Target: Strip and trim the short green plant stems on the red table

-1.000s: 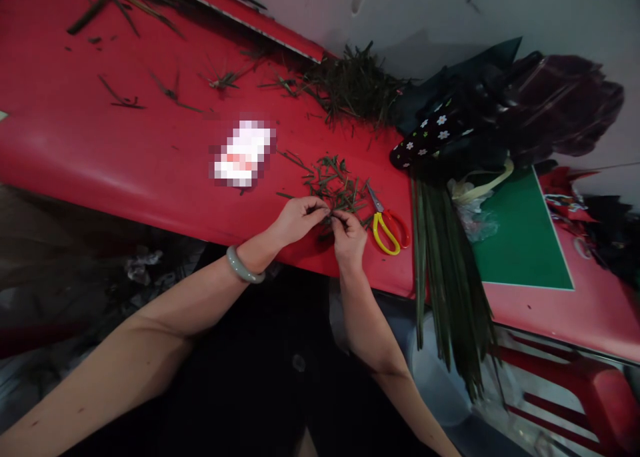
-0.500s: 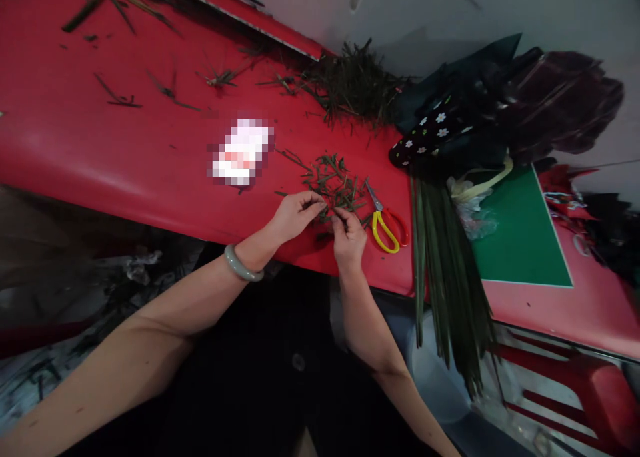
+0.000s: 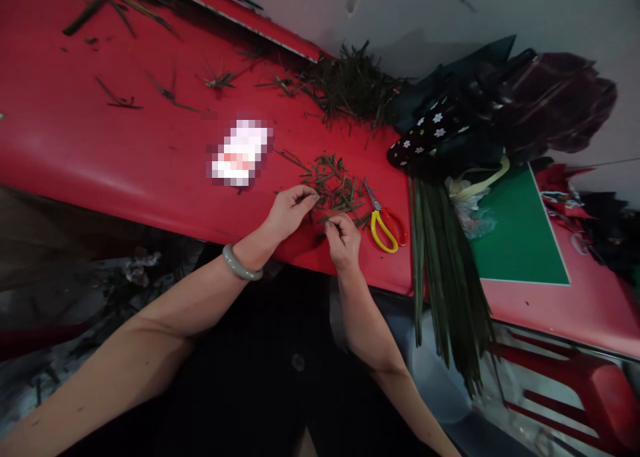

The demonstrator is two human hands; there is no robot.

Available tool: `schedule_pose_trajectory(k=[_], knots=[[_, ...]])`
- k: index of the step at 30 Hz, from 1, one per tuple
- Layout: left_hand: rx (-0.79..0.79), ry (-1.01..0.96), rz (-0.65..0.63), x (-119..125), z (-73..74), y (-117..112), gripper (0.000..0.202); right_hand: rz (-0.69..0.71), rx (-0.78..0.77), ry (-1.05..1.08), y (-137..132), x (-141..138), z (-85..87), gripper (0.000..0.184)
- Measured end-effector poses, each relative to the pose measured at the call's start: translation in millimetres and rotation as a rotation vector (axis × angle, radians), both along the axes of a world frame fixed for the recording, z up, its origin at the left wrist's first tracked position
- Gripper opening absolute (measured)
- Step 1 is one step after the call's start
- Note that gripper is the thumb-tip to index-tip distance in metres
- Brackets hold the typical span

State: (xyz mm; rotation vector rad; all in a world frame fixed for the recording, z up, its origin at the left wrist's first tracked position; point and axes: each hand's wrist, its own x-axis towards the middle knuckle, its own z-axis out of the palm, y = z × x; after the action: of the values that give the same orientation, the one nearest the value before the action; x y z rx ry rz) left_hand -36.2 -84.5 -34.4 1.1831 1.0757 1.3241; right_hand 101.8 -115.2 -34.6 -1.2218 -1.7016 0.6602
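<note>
My left hand (image 3: 291, 212) is closed in a pinch at the near left edge of a pile of short green leaf clippings (image 3: 335, 180). Whatever lies between its fingertips is too small to make out. A short way to the right, my right hand (image 3: 345, 240) is also pinched, with the thumb against the curled fingers. Thin green strips lie close to its fingertips, but I cannot tell whether it grips one. Scissors (image 3: 384, 227) with one yellow and one red handle rest just right of that hand, blades pointing away from me.
A bundle of long green leaves (image 3: 445, 270) hangs over the table's front edge on the right, beside a green mat (image 3: 525, 237). Behind are a heap of dark clippings (image 3: 353, 84) and a flowered dark cloth (image 3: 425, 134). A blurred-out bright rectangle (image 3: 243, 152) lies left.
My hands have drawn apart: the left has moved slightly left, and the right a little down and toward me. The scissors and the pile have stayed in place.
</note>
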Motion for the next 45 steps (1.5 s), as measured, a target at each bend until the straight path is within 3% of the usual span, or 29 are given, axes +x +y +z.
schedule_pose_trajectory(k=[8, 12, 15, 31, 35, 40, 45], knots=[[0.007, 0.001, 0.061, -1, -5.0, 3, 0.014, 0.101, 0.043, 0.087, 0, 0, -1.9, 0.013], [-0.013, -0.013, 0.021, -1, -3.8, 4, 0.015, 0.037, -0.114, 0.205, 0, -1, -8.6, 0.010], [-0.002, 0.007, 0.005, 0, -2.1, 2, 0.014, 0.004, -0.194, 0.286, 1, -2, -12.0, 0.021], [-0.003, 0.048, -0.099, 3, 2.7, -4, 0.011, -0.234, -0.205, 0.173, 10, -5, -14.7, 0.023], [0.001, 0.009, -0.105, 4, -1.3, -3, 0.017, -0.296, -0.210, 0.232, 11, -2, -15.9, 0.023], [-0.007, 0.085, -0.191, 4, -5.5, -3, 0.034, -0.239, -0.199, 0.272, 10, -1, -13.9, 0.021], [-0.014, 0.065, -0.218, 5, -4.7, -5, 0.031, -0.190, -0.254, 0.249, 10, -3, -12.7, 0.018]])
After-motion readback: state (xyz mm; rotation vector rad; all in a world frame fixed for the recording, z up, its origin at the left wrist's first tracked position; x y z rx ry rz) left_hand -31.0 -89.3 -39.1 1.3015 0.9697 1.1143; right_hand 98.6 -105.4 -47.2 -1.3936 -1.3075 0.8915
